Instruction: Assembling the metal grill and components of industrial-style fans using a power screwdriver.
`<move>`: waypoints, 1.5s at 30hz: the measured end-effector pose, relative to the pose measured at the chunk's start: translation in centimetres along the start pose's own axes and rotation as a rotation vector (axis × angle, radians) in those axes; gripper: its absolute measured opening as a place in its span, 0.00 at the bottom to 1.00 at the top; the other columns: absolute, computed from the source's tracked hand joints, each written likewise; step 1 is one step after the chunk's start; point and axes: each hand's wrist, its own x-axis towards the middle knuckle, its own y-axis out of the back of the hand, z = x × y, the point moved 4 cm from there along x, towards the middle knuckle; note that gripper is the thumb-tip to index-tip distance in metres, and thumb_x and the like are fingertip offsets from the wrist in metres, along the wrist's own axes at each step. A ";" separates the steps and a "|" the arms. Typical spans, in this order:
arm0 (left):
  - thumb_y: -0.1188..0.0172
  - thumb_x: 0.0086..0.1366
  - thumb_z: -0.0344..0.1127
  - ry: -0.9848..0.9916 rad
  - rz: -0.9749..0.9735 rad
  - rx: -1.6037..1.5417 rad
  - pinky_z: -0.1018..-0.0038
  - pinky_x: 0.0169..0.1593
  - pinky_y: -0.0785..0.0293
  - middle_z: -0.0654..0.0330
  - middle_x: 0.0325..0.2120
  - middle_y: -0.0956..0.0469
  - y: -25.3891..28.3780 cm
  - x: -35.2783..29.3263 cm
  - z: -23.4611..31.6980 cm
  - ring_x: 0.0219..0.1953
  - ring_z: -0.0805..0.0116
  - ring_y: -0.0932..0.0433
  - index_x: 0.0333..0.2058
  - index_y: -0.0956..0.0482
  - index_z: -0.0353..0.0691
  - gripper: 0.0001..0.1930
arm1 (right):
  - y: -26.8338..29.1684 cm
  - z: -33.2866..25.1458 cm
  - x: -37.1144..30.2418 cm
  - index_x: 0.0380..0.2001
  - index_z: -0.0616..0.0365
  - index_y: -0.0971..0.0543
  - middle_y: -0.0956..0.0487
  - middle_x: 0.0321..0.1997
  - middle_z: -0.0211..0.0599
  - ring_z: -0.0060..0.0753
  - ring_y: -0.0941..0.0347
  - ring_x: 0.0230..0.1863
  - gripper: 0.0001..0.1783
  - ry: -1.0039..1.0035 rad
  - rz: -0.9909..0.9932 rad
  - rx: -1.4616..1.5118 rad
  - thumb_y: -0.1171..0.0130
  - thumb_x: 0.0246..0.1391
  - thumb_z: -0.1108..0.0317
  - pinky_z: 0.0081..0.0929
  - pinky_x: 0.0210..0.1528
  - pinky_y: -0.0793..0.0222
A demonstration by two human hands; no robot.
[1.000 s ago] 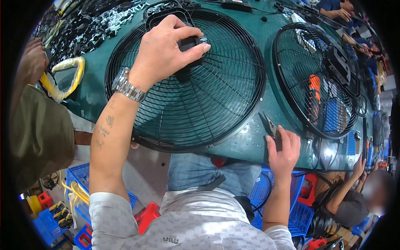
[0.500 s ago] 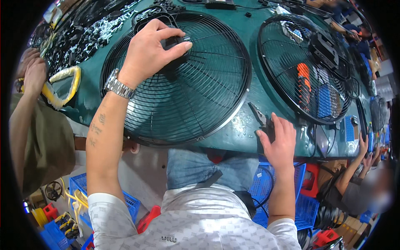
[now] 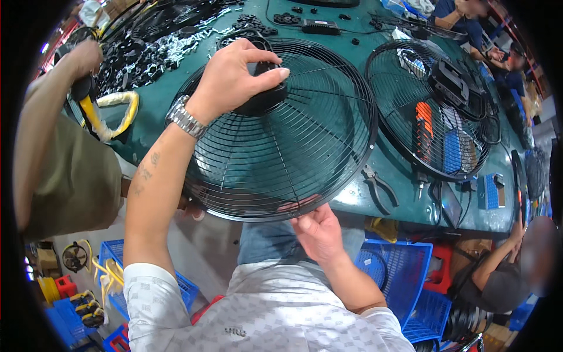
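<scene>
A round black wire fan guard lies before me on the green table, its near rim reaching past the table's front edge. My left hand, with a metal watch on its wrist, is closed on the black hub housing at the guard's middle. At the near rim my right hand pinches the guard, thumb in front and fingers partly hidden behind the rim. Pliers with dark handles lie on the table, right of the guard.
A second fan guard lies at the right, with an orange-and-black tool seen through it. Loose black parts and screws cover the far left. A person's arm works at left beside a yellow loop. Blue crates stand below.
My right hand has let go of the pliers and taken hold of the guard's near rim. The guard has shifted right and tilted, my left hand still on its hub.
</scene>
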 end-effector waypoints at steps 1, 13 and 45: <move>0.32 0.53 0.54 0.005 0.007 -0.008 0.70 0.36 0.28 0.58 0.28 0.25 0.0 0.0 0.2 0.30 0.63 0.25 0.35 0.13 0.45 0.19 | -0.1 0.4 0.0 0.59 0.57 0.34 0.26 0.56 0.37 0.35 0.32 0.59 0.29 0.013 0.022 0.060 0.36 0.54 0.75 0.37 0.62 0.38; 0.32 0.53 0.55 -0.038 0.064 0.064 0.70 0.37 0.25 0.59 0.29 0.25 -2.2 -0.6 0.8 0.31 0.63 0.23 0.35 0.13 0.47 0.19 | 1.8 0.7 -0.5 0.53 0.56 0.33 0.25 0.50 0.32 0.29 0.29 0.51 0.25 0.226 0.212 -0.065 0.35 0.56 0.68 0.33 0.55 0.33; 0.30 0.53 0.48 -0.113 0.087 0.039 0.73 0.32 0.30 0.63 0.28 0.27 -2.3 -1.8 0.7 0.28 0.68 0.27 0.36 0.14 0.44 0.16 | 1.2 2.1 -1.2 0.49 0.58 0.31 0.24 0.48 0.34 0.27 0.28 0.50 0.20 0.263 0.235 -0.097 0.35 0.56 0.70 0.29 0.53 0.33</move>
